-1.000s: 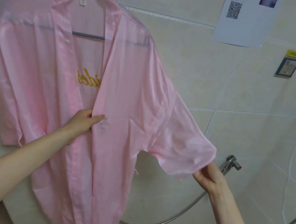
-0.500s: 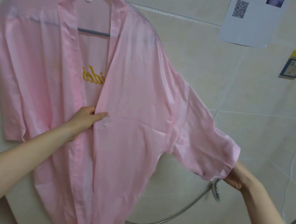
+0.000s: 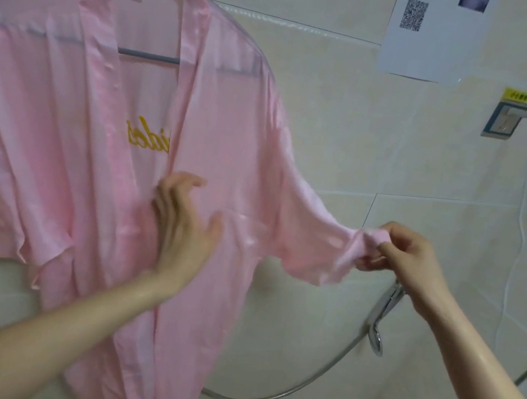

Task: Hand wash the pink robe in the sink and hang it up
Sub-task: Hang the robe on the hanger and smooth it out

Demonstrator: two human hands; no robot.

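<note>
We pinch the sleeve cuff [image 3: 365,246] right of the hanger [image 3: 146,55] with our right hand [image 3: 415,258]; our left hand [image 3: 181,231], relaxed below the hanger, should gently smooth the hung pink robe [image 3: 58,132].

A pink robe [image 3: 58,132] of thin, smooth cloth with a soft satin sheen, sheer enough that the dull grey hanger [image 3: 146,56] shows through it. Yellow embroidered lettering [image 3: 147,138] in thread. Glossy cream wall tiles [image 3: 336,124]. A shiny chrome metal hose [image 3: 313,379] and spray head [image 3: 381,318]. A matt white paper sheet [image 3: 428,46].
</note>
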